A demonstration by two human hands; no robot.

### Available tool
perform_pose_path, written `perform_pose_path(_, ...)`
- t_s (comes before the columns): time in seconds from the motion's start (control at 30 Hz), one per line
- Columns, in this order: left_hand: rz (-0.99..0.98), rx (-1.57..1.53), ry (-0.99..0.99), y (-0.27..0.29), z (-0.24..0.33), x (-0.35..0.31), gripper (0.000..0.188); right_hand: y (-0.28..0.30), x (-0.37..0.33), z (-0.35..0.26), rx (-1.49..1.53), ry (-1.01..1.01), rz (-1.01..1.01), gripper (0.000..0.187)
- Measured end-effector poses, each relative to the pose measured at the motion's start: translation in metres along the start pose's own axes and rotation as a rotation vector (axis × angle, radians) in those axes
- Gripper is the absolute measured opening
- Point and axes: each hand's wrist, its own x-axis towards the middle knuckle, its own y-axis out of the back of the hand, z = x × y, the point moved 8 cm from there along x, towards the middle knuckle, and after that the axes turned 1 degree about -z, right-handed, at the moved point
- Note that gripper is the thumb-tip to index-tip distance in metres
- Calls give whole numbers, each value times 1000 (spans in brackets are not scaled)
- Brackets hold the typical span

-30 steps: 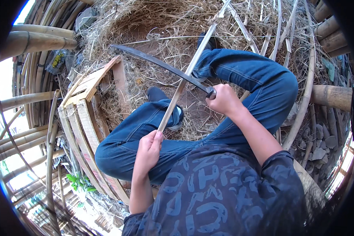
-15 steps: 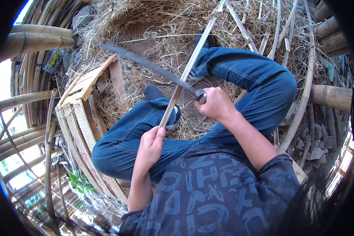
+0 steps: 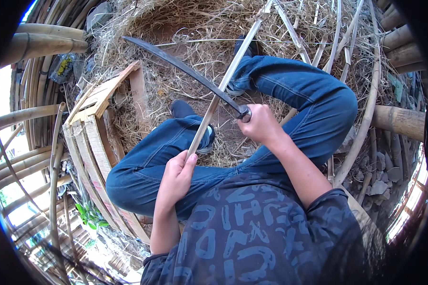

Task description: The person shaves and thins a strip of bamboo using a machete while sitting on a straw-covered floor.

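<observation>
My left hand point(image 3: 177, 175) is wrapped round the near end of a long, pale split-bamboo strip point(image 3: 203, 127), thumb along its top. The strip slants away from me to the upper right, between my bent knees. In my right hand point(image 3: 262, 124), a closed fist grips the handle of a machete point(image 3: 176, 70). Its dark, slightly curved blade points to the far left and crosses the strip about midway. There the blade lies against the strip. Most of the machete's handle is hidden inside my fist.
A wooden crate point(image 3: 86, 142) stands beside my left knee. Straw point(image 3: 195, 19) covers the ground ahead, with further bamboo strips point(image 3: 337, 33) at the far right. Thick bamboo poles point(image 3: 399, 122) border both sides. Stones point(image 3: 378, 186) lie at the right.
The blade's tip has swung a little farther away, and the machete is sharper to see. Both hands keep their holds, with the left shifted slightly left in view.
</observation>
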Motion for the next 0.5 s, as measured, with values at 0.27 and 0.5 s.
perform_pose_path(0.27, 8, -24, -24, 3, 2, -1, 27, 4, 3, 1, -101, -7, -7, 15)
perform_pose_path(0.5, -19, -19, -6, 1, -3, 0, 27, 3, -4, -3, -45, 23, 11, 12)
